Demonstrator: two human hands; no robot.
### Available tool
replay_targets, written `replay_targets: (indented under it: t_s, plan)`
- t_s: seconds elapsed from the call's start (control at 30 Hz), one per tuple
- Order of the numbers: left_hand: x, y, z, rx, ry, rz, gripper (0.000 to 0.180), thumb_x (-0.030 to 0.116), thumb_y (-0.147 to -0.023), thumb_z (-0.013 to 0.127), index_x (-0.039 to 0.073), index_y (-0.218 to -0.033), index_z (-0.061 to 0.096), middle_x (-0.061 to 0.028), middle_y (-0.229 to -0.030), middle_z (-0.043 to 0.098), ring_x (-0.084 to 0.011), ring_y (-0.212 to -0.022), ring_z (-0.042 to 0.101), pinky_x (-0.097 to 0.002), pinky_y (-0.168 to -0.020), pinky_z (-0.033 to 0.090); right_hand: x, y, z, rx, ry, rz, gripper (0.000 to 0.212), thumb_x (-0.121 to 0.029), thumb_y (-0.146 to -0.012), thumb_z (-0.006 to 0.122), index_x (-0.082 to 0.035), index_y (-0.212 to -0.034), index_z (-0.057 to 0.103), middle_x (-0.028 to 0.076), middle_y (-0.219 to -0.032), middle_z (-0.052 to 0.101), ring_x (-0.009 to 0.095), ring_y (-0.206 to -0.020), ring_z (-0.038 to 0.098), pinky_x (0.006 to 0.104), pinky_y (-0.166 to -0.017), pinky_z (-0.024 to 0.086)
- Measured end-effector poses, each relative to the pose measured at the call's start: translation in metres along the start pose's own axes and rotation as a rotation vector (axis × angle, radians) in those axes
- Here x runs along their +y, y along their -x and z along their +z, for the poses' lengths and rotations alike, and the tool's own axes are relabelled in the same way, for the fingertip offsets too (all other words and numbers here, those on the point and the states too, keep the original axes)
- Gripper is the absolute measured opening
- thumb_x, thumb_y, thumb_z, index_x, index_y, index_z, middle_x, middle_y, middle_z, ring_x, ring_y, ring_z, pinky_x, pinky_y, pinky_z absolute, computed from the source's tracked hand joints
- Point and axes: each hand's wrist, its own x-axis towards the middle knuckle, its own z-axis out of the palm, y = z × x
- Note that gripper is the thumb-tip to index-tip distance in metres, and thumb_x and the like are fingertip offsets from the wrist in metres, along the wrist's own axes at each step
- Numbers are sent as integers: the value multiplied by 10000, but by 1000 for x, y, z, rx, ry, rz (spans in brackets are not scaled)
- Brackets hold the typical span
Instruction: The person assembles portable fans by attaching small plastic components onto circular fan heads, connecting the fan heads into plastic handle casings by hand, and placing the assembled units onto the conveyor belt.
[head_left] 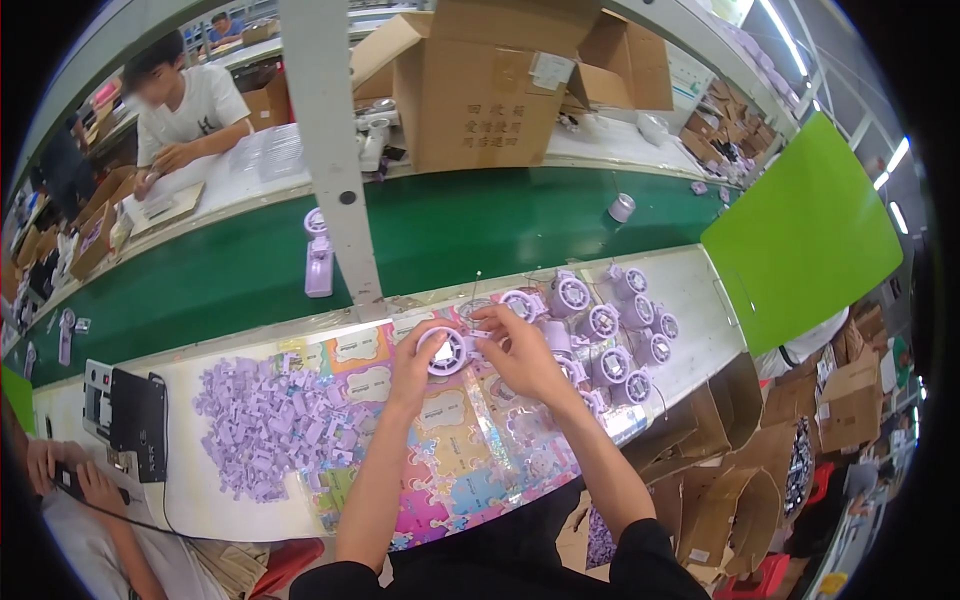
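Note:
My left hand (412, 366) is closed around a round lavender fan housing (458, 362), its ringed, spoked face turned up. From the other side my right hand (522, 358) pinches a small lavender piece (481, 339) at the housing's edge; whether the two are joined I cannot tell. Left of my hands lies a wide heap of small lavender plastic parts (280, 420). To the right stand several similar round housings (608, 366), some with thin wires. Under my hands is a colourful printed sheet (440, 440), partly covered with clear film.
Beyond the bench runs a green conveyor belt (500, 220) bearing a lavender handheld fan (318, 265) and a small cylinder (621, 207). A white post (335, 150) rises ahead. A green panel (815, 220) stands right, cartons (735, 510) below it. Co-workers sit across the belt and at left.

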Motion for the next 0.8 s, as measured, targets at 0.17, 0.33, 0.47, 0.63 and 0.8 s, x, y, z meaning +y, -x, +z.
replay_targets:
  t_s: [0.17, 0.33, 0.47, 0.63, 0.8]
  plan:
    - [2, 1, 2, -40, -78, -8, 225, 173, -968, 594, 32, -1112, 695, -42, -1053, 697, -106, -947, 640, -249, -830, 502, 4, 5, -5, -10, -149, 172, 311, -77, -918, 684, 6, -1207, 604, 132, -1061, 672, 167, -833, 671, 320, -746, 542]
    - [5, 4, 2, -45, -118, 41, 223, 162, -959, 605, 28, -1114, 693, -36, -1047, 692, -99, -929, 640, -242, -818, 502, 5, 7, -7, 15, -46, 120, 296, -101, -925, 694, 13, -1192, 636, 114, -992, 697, 156, -821, 675, 313, -740, 547]
    - [2, 4, 3, -73, -119, 39, 232, 163, -956, 608, 21, -1125, 682, -43, -1052, 691, -99, -937, 638, -241, -822, 500, 12, 10, -2, -7, -98, 118, 275, -116, -940, 681, 13, -1180, 647, 106, -930, 715, 150, -809, 679, 312, -729, 548]
    - [2, 6, 2, -176, -82, -5, 318, 90, -842, 577, -38, -1125, 643, -97, -1111, 683, -171, -1045, 636, -285, -923, 482, 13, 14, 0, 18, -46, 87, 279, -127, -956, 647, 4, -1202, 630, 139, -861, 712, 208, -779, 702, 350, -677, 544]
    - [2, 11, -2, -214, -171, -52, 261, 116, -888, 610, -15, -1110, 649, -63, -1070, 669, -141, -997, 615, -265, -884, 465, 14, 25, 13, 56, -85, -107, 345, -109, -937, 663, 25, -1246, 587, 209, -993, 707, 306, -903, 712, 397, -782, 554]
